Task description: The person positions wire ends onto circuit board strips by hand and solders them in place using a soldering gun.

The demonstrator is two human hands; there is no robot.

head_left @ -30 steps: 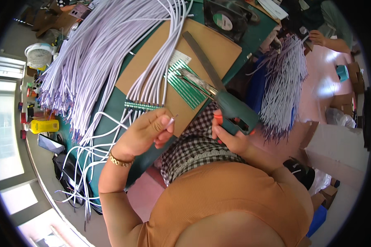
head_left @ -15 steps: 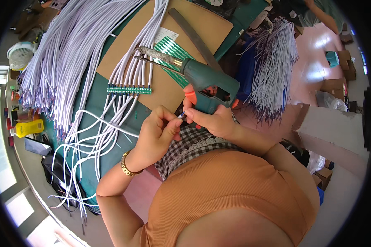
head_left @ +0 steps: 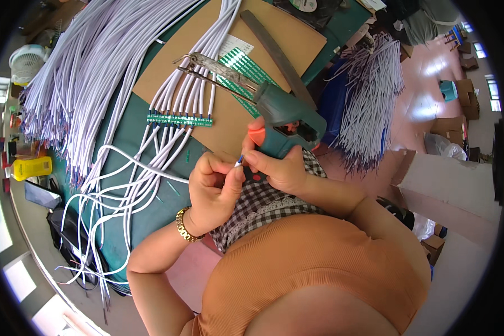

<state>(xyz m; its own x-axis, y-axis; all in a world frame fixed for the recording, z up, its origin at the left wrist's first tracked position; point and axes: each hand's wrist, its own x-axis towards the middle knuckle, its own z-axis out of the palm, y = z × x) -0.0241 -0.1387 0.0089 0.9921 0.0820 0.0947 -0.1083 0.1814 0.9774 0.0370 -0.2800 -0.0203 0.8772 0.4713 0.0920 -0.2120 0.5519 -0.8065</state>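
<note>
Between the thumb and fingers of my left hand point(head_left: 211, 190) is the end of a white cable point(head_left: 239, 163), with a blue inner wire sticking out. My right hand point(head_left: 288, 175) grips a green soldering gun point(head_left: 294, 109) with an orange trigger; its long metal nose points to the far left. The right thumb and a fingertip meet at the blue wire's tip. Beyond the gun's nose lies a narrow green circuit-board strip point(head_left: 179, 120) with several white cables joined along it. A larger green circuit panel point(head_left: 246, 67) lies partly behind the gun.
A brown cardboard sheet point(head_left: 218, 137) covers part of the green table point(head_left: 115, 246). A dark flat bar point(head_left: 277, 53) rests on it. Thick white cable bundles point(head_left: 89, 73) fill the left, and another cable bundle point(head_left: 369, 106) hangs at the right. A yellow bottle point(head_left: 32, 168) stands far left.
The cable end has turned so its blue wire points up and shows more clearly between my hands. The soldering gun has shifted slightly right in the view.
</note>
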